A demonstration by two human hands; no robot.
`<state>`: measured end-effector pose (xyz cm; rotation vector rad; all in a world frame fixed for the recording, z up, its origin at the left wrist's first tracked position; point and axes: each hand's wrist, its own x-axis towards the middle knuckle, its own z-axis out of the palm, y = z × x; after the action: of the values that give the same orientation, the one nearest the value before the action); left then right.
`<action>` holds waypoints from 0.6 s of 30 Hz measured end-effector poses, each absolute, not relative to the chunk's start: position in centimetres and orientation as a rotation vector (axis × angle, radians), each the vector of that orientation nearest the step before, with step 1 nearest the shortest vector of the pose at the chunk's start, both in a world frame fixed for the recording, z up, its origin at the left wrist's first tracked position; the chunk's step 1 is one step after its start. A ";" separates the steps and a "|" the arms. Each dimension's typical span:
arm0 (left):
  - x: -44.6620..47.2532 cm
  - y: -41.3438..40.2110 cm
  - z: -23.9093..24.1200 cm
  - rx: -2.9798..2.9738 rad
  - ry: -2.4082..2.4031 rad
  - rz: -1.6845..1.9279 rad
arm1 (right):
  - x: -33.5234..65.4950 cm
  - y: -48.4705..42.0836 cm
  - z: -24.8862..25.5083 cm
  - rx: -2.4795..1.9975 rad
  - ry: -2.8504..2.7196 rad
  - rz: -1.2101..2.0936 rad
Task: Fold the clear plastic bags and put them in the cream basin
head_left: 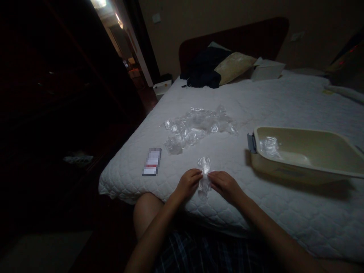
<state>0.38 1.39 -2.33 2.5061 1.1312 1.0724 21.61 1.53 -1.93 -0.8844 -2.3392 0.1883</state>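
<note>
A crinkled clear plastic bag (pixel 204 185) lies lengthwise on the white quilted bed cover near the bed's front edge. My left hand (pixel 190 182) pinches its left side, fingers closed together. From the right, my right hand (pixel 224 184) pinches the opposite side at about the same height. Beyond both hands spreads a loose pile of similar clear plastic bags (pixel 199 123). To the right stands a cream plastic storage bin (pixel 298 168) with a grey side latch; some crumpled clear plastic (pixel 270 147) rests inside at its left end.
A phone-like flat object (pixel 152 162), blurred out, lies left of my hands. Dark clothing (pixel 206 66), a yellowish pillow (pixel 234 66) and a white box (pixel 268 70) sit by the headboard (pixel 267 36). My knee (pixel 146 210) touches the bed's front edge. A doorway opens at upper left.
</note>
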 end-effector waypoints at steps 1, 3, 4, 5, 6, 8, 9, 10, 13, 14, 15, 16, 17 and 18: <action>0.4 1.3 -2.2 2.450 1.141 1.067 | 21.6 1.5 -1.9 -0.894 -2.327 0.230; 0.6 1.3 -2.0 2.342 1.165 1.057 | 21.5 1.6 -1.7 -0.928 -2.285 0.312; 0.8 1.3 -1.8 2.289 1.188 1.055 | 21.4 1.6 -1.7 -0.956 -2.255 0.352; 1.0 1.3 -1.7 2.236 1.224 1.049 | 21.3 1.7 -1.6 -0.994 -2.216 0.392; 1.3 1.3 -1.6 2.182 1.275 1.041 | 21.2 1.7 -1.6 -1.040 -2.166 0.436; 1.9 1.4 -1.4 2.069 1.423 1.022 | 20.8 1.9 -1.5 -1.139 -2.048 0.542; 2.3 1.5 -1.4 2.015 1.509 1.017 | 20.6 1.9 -1.4 -1.183 -1.987 0.597; 2.6 1.5 -1.4 1.969 1.587 1.010 | 20.5 2.0 -1.3 -1.217 -1.933 0.647; 3.4 1.8 -1.5 1.884 1.731 1.014 | 20.1 2.2 -1.1 -1.271 -1.842 0.745; 3.6 1.9 -1.6 1.877 1.747 1.024 | 20.0 2.3 -1.1 -1.281 -1.826 0.755; 3.8 2.0 -1.6 1.878 1.752 1.038 | 19.9 2.4 -1.1 -1.288 -1.811 0.756; 4.0 2.1 -1.7 1.879 1.753 1.058 | 19.8 2.5 -1.2 -1.293 -1.789 0.754; 4.1 2.2 -1.7 1.878 1.760 1.078 | 19.7 2.6 -1.2 -1.296 -1.761 0.749; 4.2 2.3 -1.8 1.868 1.776 1.097 | 19.6 2.8 -1.3 -1.301 -1.726 0.741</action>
<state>4.23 2.34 -1.79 1.8682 1.7758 1.0966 19.62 2.79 -1.28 -1.3006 -1.7264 0.7415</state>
